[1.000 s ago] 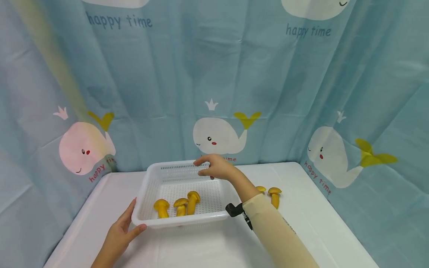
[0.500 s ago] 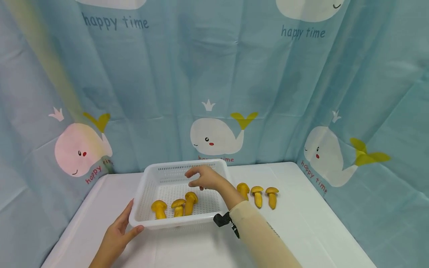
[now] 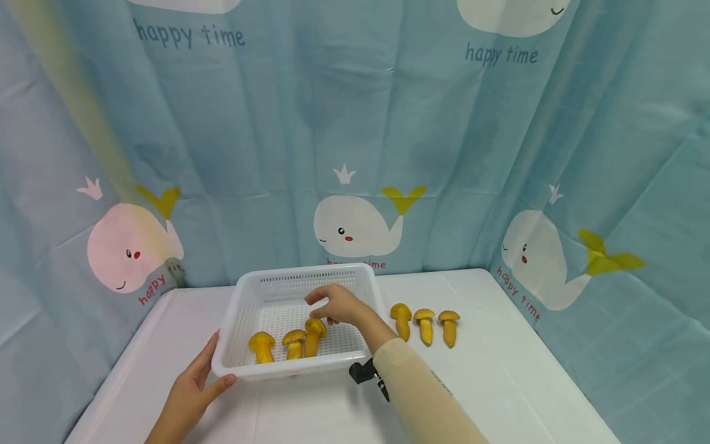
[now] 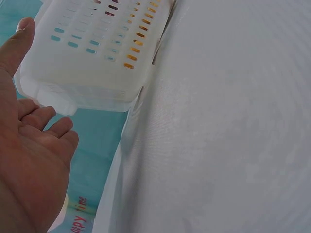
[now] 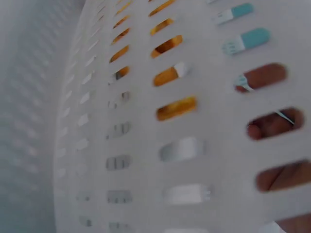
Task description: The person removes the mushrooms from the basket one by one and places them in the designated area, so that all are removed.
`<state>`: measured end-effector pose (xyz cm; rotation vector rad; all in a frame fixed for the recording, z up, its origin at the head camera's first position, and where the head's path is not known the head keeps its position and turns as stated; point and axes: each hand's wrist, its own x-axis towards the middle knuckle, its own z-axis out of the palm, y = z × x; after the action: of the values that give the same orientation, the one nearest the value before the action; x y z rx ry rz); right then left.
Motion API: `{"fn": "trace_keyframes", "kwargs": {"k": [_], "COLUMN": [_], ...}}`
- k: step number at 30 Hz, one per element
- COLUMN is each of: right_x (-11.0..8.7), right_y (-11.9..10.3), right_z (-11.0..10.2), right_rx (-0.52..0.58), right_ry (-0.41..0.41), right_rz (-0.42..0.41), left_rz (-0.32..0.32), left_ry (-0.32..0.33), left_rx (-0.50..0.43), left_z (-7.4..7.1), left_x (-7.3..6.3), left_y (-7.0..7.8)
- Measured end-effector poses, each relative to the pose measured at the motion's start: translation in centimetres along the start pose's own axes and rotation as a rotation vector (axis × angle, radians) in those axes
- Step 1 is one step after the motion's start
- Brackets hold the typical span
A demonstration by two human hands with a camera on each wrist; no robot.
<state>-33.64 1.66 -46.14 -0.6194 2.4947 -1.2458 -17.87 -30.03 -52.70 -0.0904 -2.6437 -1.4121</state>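
In the head view, a white plastic basket (image 3: 294, 369) with perforated walls holds three yellow mushrooms: one on the left (image 3: 262, 346), a middle mushroom (image 3: 294, 344) and a right mushroom (image 3: 314, 339). My left hand (image 3: 188, 398) holds the basket's near left corner, thumb on the front rim and fingers along the left side; the left wrist view shows this hand (image 4: 39, 150) around the corner. My right hand (image 3: 338, 305) is inside the basket, fingers bent loosely just above the right mushroom's cap. Contact cannot be told. Slotted basket wall (image 5: 141, 145) fills the right wrist view.
Three more mushrooms lie in a row on the table right of the basket: a near-left one (image 3: 401, 320), a middle one (image 3: 424, 325) and a right one (image 3: 449, 327). The white table (image 3: 516, 370) meets a blue whale-print curtain (image 3: 266, 154) behind and at both sides.
My right hand has moved left and down from over the basket's back right into the basket, close to the right mushroom. The left hand stays at the basket's corner.
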Motion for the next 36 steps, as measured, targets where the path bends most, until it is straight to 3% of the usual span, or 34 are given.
{"fn": "trace_keyframes", "kwargs": {"k": [25, 36], "right_x": [0.5, 0.4], "right_y": [1.5, 1.3], "right_z": [1.5, 1.2], "right_rx": [-0.033, -0.024], "right_ry": [-0.029, 0.019], "right_rz": [0.228, 0.248], "left_rz": [0.016, -0.012], "left_ry": [0.004, 0.008], "left_rx": [-0.015, 0.002], "left_z": [-0.3, 0.0], "left_x": [-0.2, -0.1], "left_y": [0.2, 0.3]}}
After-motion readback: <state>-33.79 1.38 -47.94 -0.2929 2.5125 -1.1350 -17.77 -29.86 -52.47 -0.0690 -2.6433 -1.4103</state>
